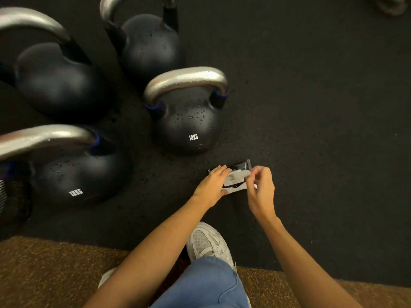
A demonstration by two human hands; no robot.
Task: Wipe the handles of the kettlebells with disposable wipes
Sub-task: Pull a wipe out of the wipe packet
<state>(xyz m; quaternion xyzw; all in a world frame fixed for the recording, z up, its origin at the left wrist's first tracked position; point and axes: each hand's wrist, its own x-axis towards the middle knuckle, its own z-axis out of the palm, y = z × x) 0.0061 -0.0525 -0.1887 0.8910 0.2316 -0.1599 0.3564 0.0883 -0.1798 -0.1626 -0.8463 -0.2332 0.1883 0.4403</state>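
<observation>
Several black kettlebells with silver handles stand on the dark floor. The nearest one (185,121) is marked 12KG and its handle (184,82) carries water droplets. Another 12KG kettlebell (73,172) stands at the left. A dark pack of wipes (236,172) lies on the floor in front of me. My left hand (212,185) presses on the pack's left end. My right hand (261,190) pinches the pack's white flap (238,176) and holds it lifted up.
Two more kettlebells (55,78) (149,47) stand farther back at the left. A brown mat (55,274) covers the floor nearest me. My white shoe (208,243) and blue-jeaned knee sit below the hands. A metal object (392,4) lies at the top right corner.
</observation>
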